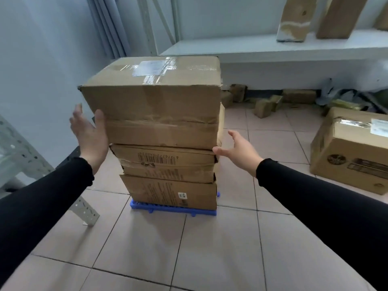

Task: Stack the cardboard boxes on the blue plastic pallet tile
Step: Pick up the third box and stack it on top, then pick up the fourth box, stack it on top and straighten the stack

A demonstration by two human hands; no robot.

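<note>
Three cardboard boxes stand stacked on the blue plastic pallet tile (168, 208) on the floor. The top box (155, 101) is the largest, taped and labelled, and overhangs the middle box (165, 163) and the bottom box (174, 193). My left hand (89, 133) is open beside the top box's lower left corner, thumb touching its front edge. My right hand (238, 149) is open at the stack's right side, fingertips at the seam between the top and middle boxes. Neither hand grips anything.
Another large cardboard box (352, 152) sits on the floor at the right. Small boxes (266, 105) lie by the wall under a white shelf (273, 48) that carries upright boxes. A grey metal rack frame (42, 164) leans at the left. Tiled floor lies in front.
</note>
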